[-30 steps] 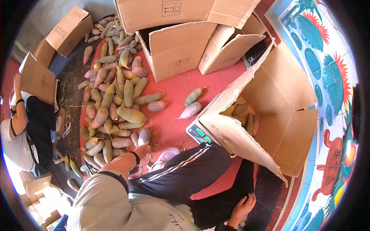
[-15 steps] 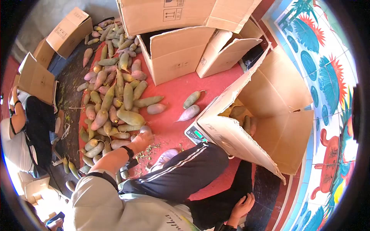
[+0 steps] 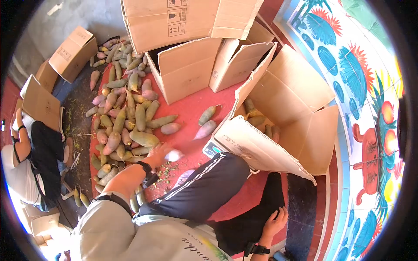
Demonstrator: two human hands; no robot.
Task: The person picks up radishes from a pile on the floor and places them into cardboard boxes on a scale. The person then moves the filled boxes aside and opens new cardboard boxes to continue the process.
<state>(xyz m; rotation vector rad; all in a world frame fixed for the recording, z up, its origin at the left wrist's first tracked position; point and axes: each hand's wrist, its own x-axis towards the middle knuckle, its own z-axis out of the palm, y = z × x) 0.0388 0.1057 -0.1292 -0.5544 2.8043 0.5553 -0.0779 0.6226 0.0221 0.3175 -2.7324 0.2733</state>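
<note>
Rm: tiled wall (image 3: 336,61) on R w/ painted cactus mural, red floor (image 3: 187,106) mid, darker floor on L. Big carton (image 3: 300,78) at R, flaps up — wide mouth, some roots inside, prob. kept that way for easy access. Upper carton (image 3: 191,19) looks stacked on or behind the lower carton (image 3: 187,74), prob. to save floor space. Root pile (image 3: 139,116) lies loose on red floor, within L-arm reach, no sorting visible. Co-worker (image 3: 17,169) far L, one hand at another carton (image 3: 41,106). Scale (image 3: 211,149) pokes out under big carton, panel toward the person — prob. so wt can be read w/ carton in place. Two loose roots (image 3: 205,129) lie apart from pile, near scale; reason unclear.

L hand (image 3: 159,154) looks closed round a pale root (image 3: 174,155) at pile's R edge; motion blur, exact grip n/a. R hand (image 3: 275,221) rests at black trouser leg (image 3: 257,209), fingers loosely bent, nothing seen in it; looks parked, maybe for balance.

Writing: upper carton has handling icons, incl. glass + up arrows. Shirt (image 3: 161,243) reads "antha", start unclear; smaller line too tiny to trust. Scale display lit, digits unreadable. No brand I can confirm.
</note>
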